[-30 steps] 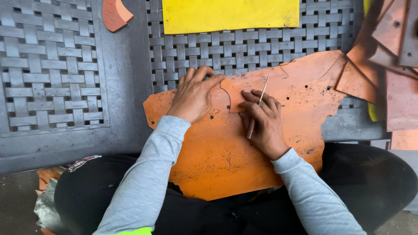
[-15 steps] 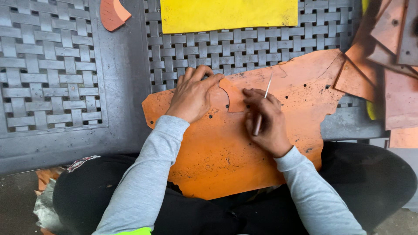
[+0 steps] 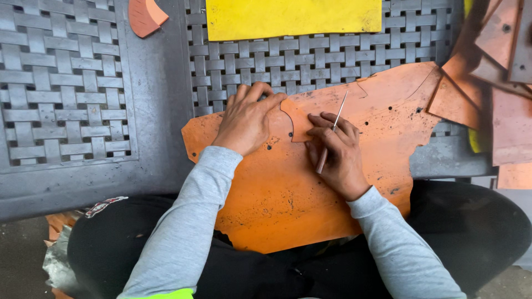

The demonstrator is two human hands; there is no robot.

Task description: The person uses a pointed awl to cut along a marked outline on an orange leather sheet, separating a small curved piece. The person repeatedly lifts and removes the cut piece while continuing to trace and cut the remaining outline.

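A large orange leather sheet (image 3: 310, 205) lies across my lap and the edge of a grey woven-pattern table (image 3: 155, 105). A small orange pattern piece (image 3: 298, 117) rests on the sheet. My left hand (image 3: 246, 119) lies flat on the sheet, fingertips pinning the pattern piece's left edge. My right hand (image 3: 338, 158) grips a thin metal scribing tool (image 3: 332, 132) like a pen, its tip pointing up and right beside the pattern piece.
A yellow sheet (image 3: 293, 16) lies at the table's far edge. A small orange offcut (image 3: 145, 15) sits at top left. Several brown leather pieces (image 3: 499, 83) are stacked at the right. My dark-trousered legs are under the sheet.
My right hand has shifted slightly along the pattern piece's edge with the tool. My left hand has stayed pressed on the sheet.
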